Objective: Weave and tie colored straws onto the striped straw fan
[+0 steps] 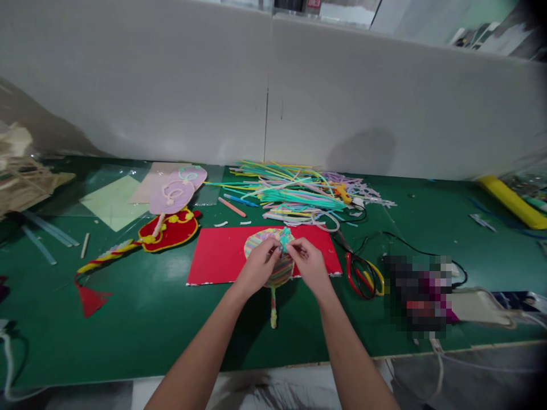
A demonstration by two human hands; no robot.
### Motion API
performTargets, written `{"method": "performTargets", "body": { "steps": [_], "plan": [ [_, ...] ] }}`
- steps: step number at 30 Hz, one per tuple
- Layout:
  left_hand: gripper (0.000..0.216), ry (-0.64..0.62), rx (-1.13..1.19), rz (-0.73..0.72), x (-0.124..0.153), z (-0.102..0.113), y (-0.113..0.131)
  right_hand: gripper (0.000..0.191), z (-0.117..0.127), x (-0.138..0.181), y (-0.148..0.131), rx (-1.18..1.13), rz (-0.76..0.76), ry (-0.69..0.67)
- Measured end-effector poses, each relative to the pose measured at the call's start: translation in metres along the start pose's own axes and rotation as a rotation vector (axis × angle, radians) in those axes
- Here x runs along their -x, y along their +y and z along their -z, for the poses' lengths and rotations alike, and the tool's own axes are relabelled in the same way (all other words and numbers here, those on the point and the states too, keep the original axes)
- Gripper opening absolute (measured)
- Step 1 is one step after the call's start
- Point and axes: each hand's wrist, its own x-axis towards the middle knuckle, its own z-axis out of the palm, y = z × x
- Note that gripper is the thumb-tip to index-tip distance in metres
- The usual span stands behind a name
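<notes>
A round fan (281,271) with pastel stripes and a short wrapped handle lies on a red sheet (217,256), its handle pointing toward me. Over the fan's upper part, the fingertips of my left hand (261,261) and my right hand (311,263) are pinched together around a small teal curled piece (285,234), which looks like a flower of fuzzy pipe cleaner. My left hand comes at it from the left, my right hand from the right. A bit of pink shows on the fan beside my left fingers. My hands cover much of the fan's middle.
Behind the red sheet lies a pile of pastel pipe cleaners (299,196) with an orange glue gun (343,193). Scissors (356,279) with red and yellow handles and a black cable are at right. Left are a purple fan (171,196) and a red fan (168,236).
</notes>
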Motion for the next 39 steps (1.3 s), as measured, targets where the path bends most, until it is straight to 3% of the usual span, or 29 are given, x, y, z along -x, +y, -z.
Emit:
{"method": "performTargets", "body": {
  "steps": [5,16,21,26,32,39],
  "plan": [
    [0.014,0.021,0.012,0.017,0.000,0.000,0.001,0.022,0.000,0.002,-0.005,0.017,-0.002,-0.037],
    [0.020,-0.069,-0.017,0.014,0.001,0.002,0.003,0.022,0.002,0.004,-0.010,0.155,0.084,-0.051],
    [0.015,0.007,-0.036,-0.020,0.000,0.001,0.002,0.021,-0.001,0.005,-0.012,0.133,0.089,-0.041],
    [0.011,0.117,-0.056,-0.071,0.002,-0.005,0.002,0.019,-0.008,0.007,-0.011,0.110,0.071,0.053],
    [0.011,0.166,-0.078,-0.085,0.003,-0.009,0.001,0.020,-0.016,0.012,-0.016,0.094,0.050,0.130],
    [0.019,0.048,0.070,-0.023,0.001,-0.005,-0.001,0.021,-0.015,0.011,-0.013,0.071,0.035,0.130]
  ]
}}
